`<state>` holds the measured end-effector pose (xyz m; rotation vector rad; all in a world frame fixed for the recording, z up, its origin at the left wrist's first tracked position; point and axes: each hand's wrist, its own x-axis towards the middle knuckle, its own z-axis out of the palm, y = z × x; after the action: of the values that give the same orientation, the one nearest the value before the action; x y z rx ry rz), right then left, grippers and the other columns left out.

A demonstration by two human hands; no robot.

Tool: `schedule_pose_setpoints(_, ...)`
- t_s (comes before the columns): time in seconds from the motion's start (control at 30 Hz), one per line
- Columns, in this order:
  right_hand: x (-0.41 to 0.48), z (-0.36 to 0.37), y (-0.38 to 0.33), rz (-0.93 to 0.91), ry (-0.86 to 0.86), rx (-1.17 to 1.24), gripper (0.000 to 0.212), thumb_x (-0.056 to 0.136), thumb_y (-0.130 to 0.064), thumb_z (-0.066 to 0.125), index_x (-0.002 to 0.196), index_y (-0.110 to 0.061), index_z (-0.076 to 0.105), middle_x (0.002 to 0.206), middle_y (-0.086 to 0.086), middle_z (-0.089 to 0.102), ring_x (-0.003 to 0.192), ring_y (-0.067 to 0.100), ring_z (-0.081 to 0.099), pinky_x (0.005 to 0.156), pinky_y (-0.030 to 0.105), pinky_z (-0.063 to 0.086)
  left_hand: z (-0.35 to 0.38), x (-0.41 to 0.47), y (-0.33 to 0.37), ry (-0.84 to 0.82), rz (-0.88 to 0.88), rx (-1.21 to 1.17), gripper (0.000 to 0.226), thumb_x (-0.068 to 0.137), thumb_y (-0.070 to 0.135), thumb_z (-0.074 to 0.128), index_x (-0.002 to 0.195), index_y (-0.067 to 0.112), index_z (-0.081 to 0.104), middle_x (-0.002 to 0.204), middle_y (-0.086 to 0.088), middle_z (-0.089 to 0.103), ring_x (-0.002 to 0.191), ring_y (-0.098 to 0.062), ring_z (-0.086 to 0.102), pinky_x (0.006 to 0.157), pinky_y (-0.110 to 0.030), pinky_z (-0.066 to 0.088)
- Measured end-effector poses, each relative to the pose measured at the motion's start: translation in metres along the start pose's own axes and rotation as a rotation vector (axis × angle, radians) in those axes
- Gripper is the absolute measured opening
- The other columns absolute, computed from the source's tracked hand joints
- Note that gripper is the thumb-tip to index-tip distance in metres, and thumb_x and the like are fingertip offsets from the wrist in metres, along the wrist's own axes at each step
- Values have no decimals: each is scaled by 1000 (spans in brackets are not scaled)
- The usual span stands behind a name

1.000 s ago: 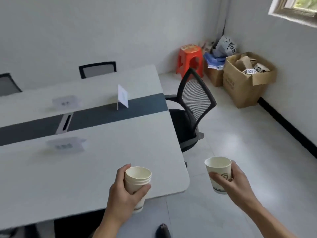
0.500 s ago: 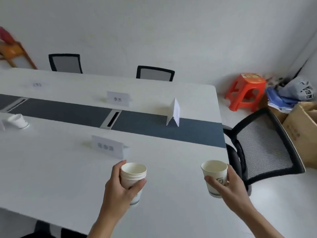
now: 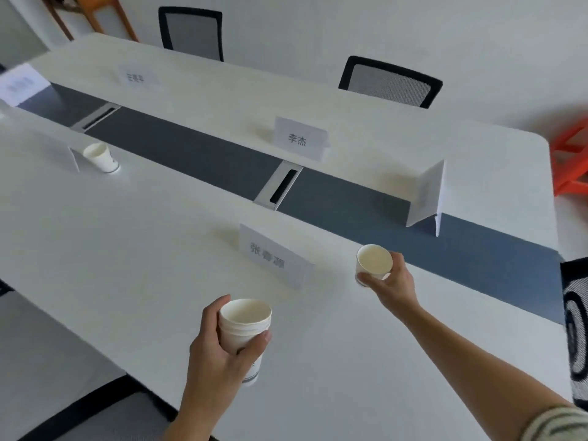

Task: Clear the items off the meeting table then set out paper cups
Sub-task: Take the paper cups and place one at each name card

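My left hand [image 3: 216, 354] grips a short stack of nested white paper cups [image 3: 244, 329] above the near part of the white meeting table [image 3: 127, 249]. My right hand [image 3: 393, 286] reaches forward and holds a single paper cup [image 3: 373, 261] low over the table, just right of the nearest name card [image 3: 273, 254]. Whether that cup touches the tabletop I cannot tell. Another paper cup [image 3: 101, 156] stands on the table at the far left, beside a name card.
Several white name cards stand on the table, one [image 3: 300, 138] across the dark centre strip [image 3: 203, 160] and a folded one [image 3: 426, 194] at the right. A cable slot [image 3: 280, 187] sits in the strip. Mesh chairs [image 3: 389, 81] line the far side; an orange stool [image 3: 572, 160] is at the right.
The view swung left over the table. My right hand moved forward and down with its cup, to beside the nearest name card. My left hand kept its cup stack.
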<state>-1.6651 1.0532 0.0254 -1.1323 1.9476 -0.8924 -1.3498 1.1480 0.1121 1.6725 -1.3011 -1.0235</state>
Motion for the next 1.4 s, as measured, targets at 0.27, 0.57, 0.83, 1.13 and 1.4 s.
schedule_pose_setpoints(0.27,37,48,26,54,43,-56,68,66,-29,82,120,-26,40,100,-8,55,91,21,52,73,32,42,1,9,-27,33,-119,10,73,49,58,78,114,51,46,102,26,62,92,1,62,68,-7,50)
schedule_pose_setpoints(0.57,3,-1,19,44,-78,-151,70,73,-26,81,132,-19,44,117,-3,57,107,18,57,89,33,49,38,26,25,-115,33,8,75,51,58,78,116,54,41,105,31,60,93,1,63,70,-8,49)
schedule_pose_setpoints(0.83,-111,-92,-14,-62,9,49,9,83,-19,71,87,-26,70,76,-8,74,73,4,69,67,19,53,78,-13,77,-364,244,29,66,54,42,85,109,41,48,100,19,66,86,-6,64,67,-27,58)
schedule_pose_setpoints(1.13,-237,-186,-8,-95,41,215,7,76,-28,73,71,-23,72,69,-6,73,61,5,63,55,15,46,143,-115,109,-699,560,145,77,57,42,86,120,41,43,119,26,56,109,-3,56,87,-14,47)
schedule_pose_setpoints(1.4,-375,-266,96,139,221,338,4,71,-12,70,67,-12,69,55,1,66,50,10,58,47,21,43,220,-260,109,-990,768,232,76,59,48,79,118,60,34,121,29,52,111,-1,53,89,-20,48)
